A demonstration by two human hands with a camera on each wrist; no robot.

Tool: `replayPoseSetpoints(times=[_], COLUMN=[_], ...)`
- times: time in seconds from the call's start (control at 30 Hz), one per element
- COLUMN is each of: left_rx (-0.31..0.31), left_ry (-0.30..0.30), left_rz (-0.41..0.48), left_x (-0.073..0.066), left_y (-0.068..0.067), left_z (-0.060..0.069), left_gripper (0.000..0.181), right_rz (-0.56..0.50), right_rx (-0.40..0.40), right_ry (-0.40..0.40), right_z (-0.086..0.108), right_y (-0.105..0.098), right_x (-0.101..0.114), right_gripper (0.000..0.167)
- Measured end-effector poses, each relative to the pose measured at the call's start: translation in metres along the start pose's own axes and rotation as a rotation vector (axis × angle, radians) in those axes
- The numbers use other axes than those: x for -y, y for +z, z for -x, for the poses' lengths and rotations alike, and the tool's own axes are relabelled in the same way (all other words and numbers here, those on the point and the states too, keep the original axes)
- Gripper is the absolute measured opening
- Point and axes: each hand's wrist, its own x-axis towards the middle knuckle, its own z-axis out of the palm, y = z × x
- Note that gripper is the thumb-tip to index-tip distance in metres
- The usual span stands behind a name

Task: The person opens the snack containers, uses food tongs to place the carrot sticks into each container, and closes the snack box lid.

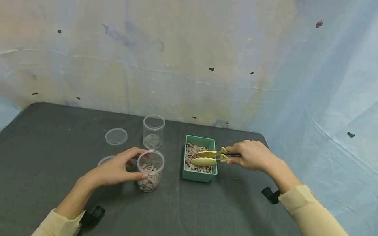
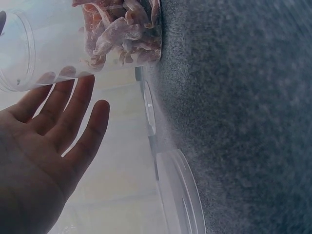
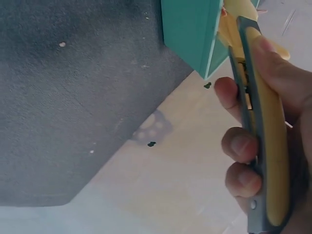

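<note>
My left hand (image 1: 114,168) holds a clear plastic jar (image 1: 158,169) standing on the table, thumb at its near side and fingers behind. Pinkish-brown strips (image 2: 119,36) fill its lower part; its top is uncovered. To the right is a green rectangular box (image 1: 199,177) with more of these strips. My right hand (image 1: 252,155) grips yellow-and-black tongs (image 1: 206,161) by the handles. Their yellow tips are spread and reach down among the strips in the box. Whether a strip lies between them I cannot tell.
Behind the held jar stands a second clear jar (image 1: 153,129) without a lid. One round clear lid (image 1: 116,136) lies to its left, and another lid (image 2: 178,195) is partly hidden behind my left hand. A pale plastic sheet (image 1: 183,53) hangs behind the dark table (image 1: 179,220).
</note>
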Motion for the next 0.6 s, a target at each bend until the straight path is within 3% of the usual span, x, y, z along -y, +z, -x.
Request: replayPoseSetpoints(times=[0.2, 0.6], left_rx=[0.000, 0.000], left_ry=[-0.001, -0.001], left_rz=[0.004, -0.006], left_x=[0.001, 0.000], left_y=[-0.001, 0.000], left_z=[0.000, 0.001], left_gripper=[0.071, 0.070], right_rz=[-0.026, -0.024], right_rx=[-0.111, -0.210], right_ry=[-0.045, -0.042], right_z=[0.009, 0.023], right_y=[0.011, 0.024], right_x=[-0.002, -0.003], right_gripper=[0.036, 0.046])
